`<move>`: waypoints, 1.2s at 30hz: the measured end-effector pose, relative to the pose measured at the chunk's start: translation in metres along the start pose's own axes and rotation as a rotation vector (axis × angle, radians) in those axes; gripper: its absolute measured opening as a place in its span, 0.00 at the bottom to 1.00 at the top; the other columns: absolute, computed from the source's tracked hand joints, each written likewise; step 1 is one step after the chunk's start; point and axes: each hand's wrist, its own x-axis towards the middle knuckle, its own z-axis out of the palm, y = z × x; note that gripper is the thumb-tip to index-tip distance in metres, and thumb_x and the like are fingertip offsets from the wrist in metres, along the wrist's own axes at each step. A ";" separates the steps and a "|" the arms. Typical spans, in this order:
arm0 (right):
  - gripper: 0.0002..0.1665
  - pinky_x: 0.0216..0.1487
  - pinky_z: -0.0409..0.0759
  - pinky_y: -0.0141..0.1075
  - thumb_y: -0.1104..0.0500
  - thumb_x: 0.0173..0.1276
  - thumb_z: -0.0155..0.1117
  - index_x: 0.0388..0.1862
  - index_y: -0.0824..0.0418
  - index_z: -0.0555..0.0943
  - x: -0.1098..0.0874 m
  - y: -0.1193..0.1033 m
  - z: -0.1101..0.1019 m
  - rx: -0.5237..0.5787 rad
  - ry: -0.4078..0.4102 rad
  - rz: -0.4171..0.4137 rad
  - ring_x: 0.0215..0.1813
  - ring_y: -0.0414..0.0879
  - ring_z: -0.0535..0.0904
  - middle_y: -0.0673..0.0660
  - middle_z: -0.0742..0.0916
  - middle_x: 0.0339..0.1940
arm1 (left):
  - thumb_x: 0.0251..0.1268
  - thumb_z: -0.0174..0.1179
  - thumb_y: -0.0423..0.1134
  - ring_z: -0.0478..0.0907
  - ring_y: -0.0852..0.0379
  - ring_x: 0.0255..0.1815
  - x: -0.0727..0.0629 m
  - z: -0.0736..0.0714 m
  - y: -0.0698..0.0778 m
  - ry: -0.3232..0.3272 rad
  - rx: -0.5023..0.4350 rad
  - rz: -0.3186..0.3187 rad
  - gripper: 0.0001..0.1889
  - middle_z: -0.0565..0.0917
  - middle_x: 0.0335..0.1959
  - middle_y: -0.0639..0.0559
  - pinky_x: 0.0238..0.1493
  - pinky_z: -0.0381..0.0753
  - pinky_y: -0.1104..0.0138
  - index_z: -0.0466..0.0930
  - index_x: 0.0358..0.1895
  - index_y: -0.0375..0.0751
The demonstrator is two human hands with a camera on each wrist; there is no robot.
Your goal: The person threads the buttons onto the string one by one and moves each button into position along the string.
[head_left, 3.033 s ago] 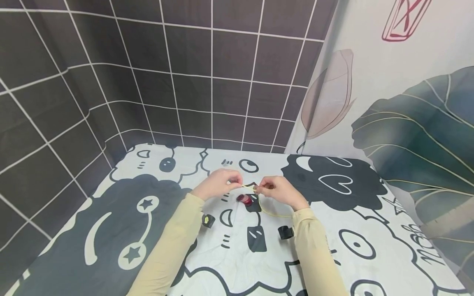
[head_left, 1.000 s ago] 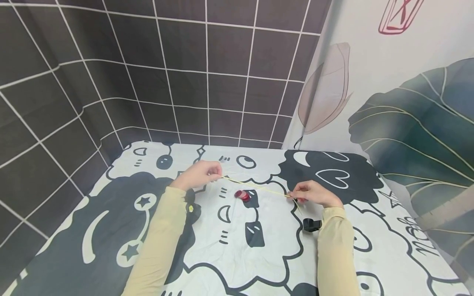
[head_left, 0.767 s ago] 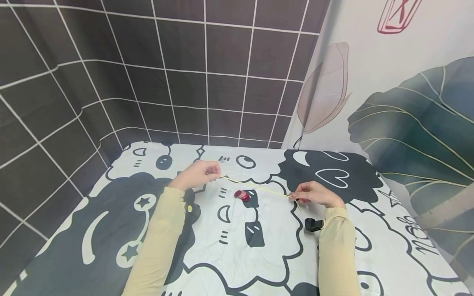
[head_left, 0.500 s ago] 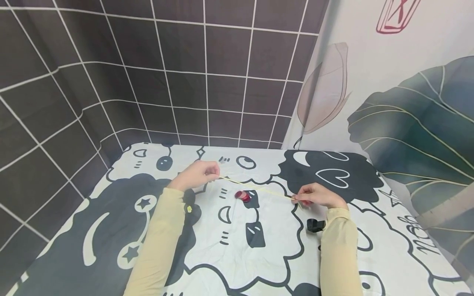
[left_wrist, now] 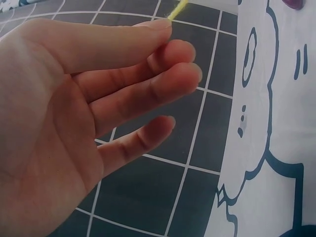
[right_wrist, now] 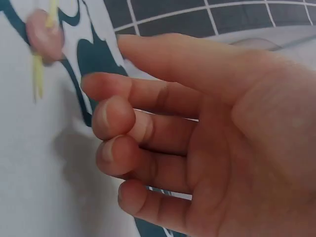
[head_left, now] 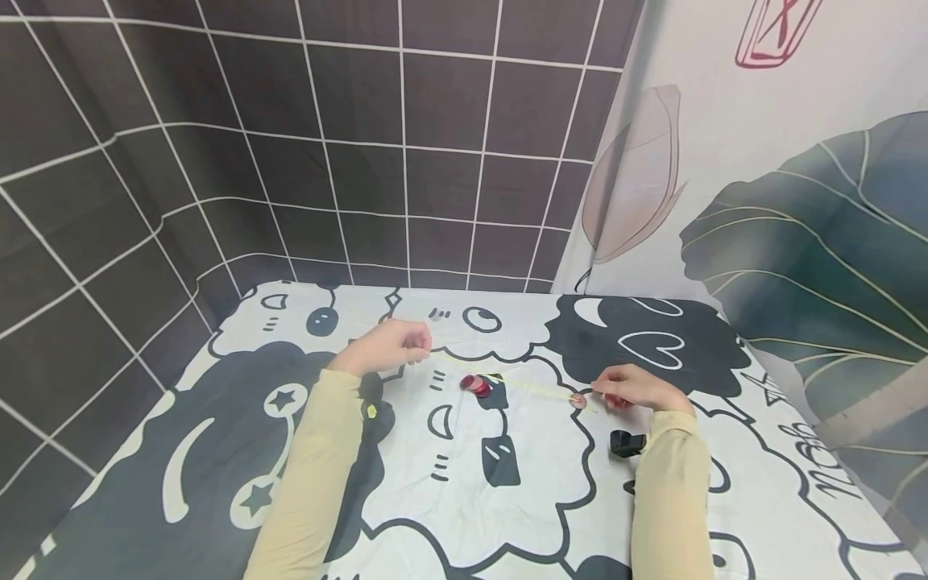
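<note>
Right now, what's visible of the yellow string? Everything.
The yellow string is thin and fuzzy, like yarn. The left hand pinches it; it runs roughly straight over the patterned cloth to a rounded pink piece, with a short tail beyond. The right hand is apart from it. Contact with the cloth is unclear.

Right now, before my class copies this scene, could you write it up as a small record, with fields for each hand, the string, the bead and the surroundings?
Left hand: pinches the yellow string at the thumb tip
Right hand: holds nothing; thumb and index finger apart, other fingers curled
String: runs from the left hand towards the right
Bead: pink, on the string, just beyond the right hand's fingertips
Loose pieces: red, round pieces lying between the hands
Surface: cartoon-print cloth
Backdrop: dark, with white grid lines
</note>
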 end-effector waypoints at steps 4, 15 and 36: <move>0.19 0.30 0.72 0.32 0.55 0.70 0.54 0.42 0.72 0.77 -0.002 0.005 -0.006 0.018 0.018 -0.040 0.25 0.39 0.72 0.48 0.77 0.21 | 0.64 0.58 0.35 0.79 0.60 0.32 -0.001 -0.001 0.001 -0.011 -0.003 -0.009 0.03 0.85 0.31 0.49 0.38 0.77 0.66 0.77 0.36 0.39; 0.14 0.34 0.72 0.32 0.59 0.71 0.54 0.39 0.72 0.79 0.014 -0.027 0.007 -0.114 0.130 -0.138 0.28 0.42 0.74 0.55 0.80 0.22 | 0.64 0.59 0.35 0.80 0.59 0.32 -0.001 -0.001 0.003 -0.025 -0.004 -0.013 0.04 0.85 0.32 0.48 0.39 0.78 0.66 0.77 0.37 0.38; 0.21 0.61 0.75 0.52 0.58 0.73 0.55 0.62 0.63 0.72 0.055 -0.133 0.095 -0.101 0.156 -0.460 0.61 0.56 0.80 0.63 0.83 0.58 | 0.64 0.61 0.37 0.80 0.59 0.37 0.017 0.022 0.026 0.022 0.008 0.084 0.02 0.86 0.35 0.50 0.45 0.78 0.62 0.77 0.36 0.45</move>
